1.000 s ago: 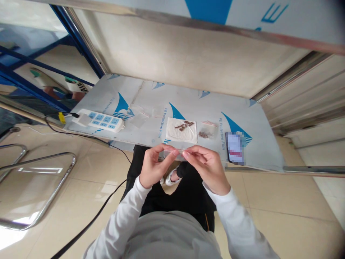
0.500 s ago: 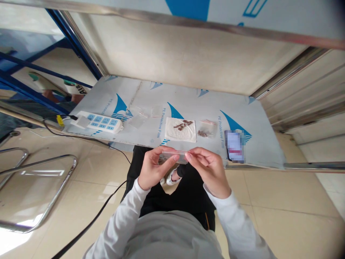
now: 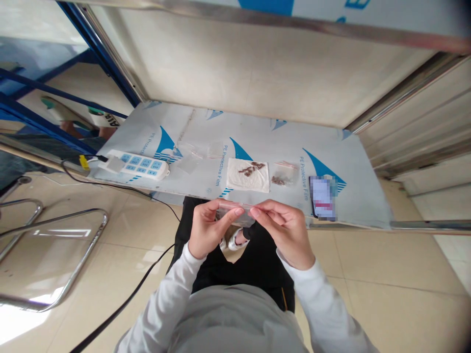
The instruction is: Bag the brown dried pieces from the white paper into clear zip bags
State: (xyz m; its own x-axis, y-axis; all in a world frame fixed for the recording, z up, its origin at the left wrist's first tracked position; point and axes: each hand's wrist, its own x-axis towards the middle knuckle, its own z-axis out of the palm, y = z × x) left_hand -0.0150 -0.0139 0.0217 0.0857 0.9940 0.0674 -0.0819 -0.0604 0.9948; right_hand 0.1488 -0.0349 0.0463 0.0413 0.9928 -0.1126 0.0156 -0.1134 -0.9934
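A person's left hand (image 3: 209, 228) and right hand (image 3: 286, 228) pinch a small clear plastic bag (image 3: 237, 206) by its pinkish upper edge, above black trousers (image 3: 237, 274), near the front edge of a film-covered desk (image 3: 362, 189) where small brown pieces (image 3: 248, 171) lie on a white pad (image 3: 241, 183).

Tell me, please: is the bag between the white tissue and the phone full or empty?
Neither: the clear bag holds brown pieces near its lower edge; its middle looks empty.
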